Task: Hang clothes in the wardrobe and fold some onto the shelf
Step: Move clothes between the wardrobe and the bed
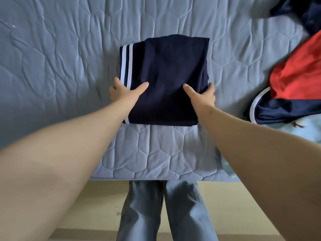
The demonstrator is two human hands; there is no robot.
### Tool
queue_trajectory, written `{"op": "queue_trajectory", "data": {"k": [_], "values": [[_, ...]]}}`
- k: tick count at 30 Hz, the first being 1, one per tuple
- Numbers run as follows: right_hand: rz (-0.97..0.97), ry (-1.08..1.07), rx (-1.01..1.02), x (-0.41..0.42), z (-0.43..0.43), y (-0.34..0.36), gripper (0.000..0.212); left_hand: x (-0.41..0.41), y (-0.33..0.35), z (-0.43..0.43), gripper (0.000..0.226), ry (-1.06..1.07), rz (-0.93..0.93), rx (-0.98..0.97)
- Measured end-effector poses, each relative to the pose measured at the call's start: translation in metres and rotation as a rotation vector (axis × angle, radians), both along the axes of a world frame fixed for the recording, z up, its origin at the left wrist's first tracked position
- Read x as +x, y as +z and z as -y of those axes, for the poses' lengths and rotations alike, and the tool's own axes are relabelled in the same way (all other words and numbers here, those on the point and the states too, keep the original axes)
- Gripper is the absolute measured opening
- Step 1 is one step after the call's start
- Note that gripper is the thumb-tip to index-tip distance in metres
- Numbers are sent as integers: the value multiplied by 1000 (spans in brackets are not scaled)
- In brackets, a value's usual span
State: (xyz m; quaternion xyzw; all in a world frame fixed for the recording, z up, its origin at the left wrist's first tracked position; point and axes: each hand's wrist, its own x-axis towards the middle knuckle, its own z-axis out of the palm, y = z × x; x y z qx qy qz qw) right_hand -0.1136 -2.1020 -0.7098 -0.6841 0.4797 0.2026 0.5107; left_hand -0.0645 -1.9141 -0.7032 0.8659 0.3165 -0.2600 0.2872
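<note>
On the middle of the grey quilted bed lies a folded navy garment, squared into a neat block, with two white stripes down its left edge. The person stands at the near side of the bed, both bare arms reaching forward to it. The left hand grips the garment's left side by the stripes, thumb flat on top of the cloth and fingers curled round the edge. The right hand grips the right side the same way, thumb on top, fingers wrapped over the edge and partly hidden. Well apart to the right lies a rumpled red and navy top with white trim, and in the far right corner another dark navy piece of clothing. Below the bed's edge show the person's grey trousers and a pale yellow floor.
</note>
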Motion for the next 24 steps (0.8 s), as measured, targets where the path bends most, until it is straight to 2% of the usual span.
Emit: {"op": "queue_trajectory", "data": {"k": [4, 7, 8, 11, 12, 14, 17, 21, 24], "values": [[33, -11, -108, 4, -9, -31, 97, 9, -31, -9, 94, 63, -85, -195], [119, -80, -33, 0, -12, -43, 78, 15, -40, -17, 91, 123, -85, -320], [123, -104, 4, 0, -13, -43, 69, 16, -39, -21, 84, 148, -108, -384], [70, -123, 145, -3, -13, -33, 46, 11, -27, -33, 34, 149, -255, -616], [33, -120, 209, -7, -12, -30, 42, 5, -24, -35, 26, 157, -302, -666], [-74, -101, 289, -20, -13, -14, 38, -15, -11, -39, 26, 197, -354, -677], [-181, -76, 290, -42, -18, 19, 35, -49, 18, -47, 29, 305, -360, -669], [-175, -59, 302, -63, -31, 71, 36, -81, 69, -63, 23, 397, -332, -721], [-146, -15, 339, -67, -49, 121, 28, -93, 119, -83, 20, 456, -259, -734]]}}
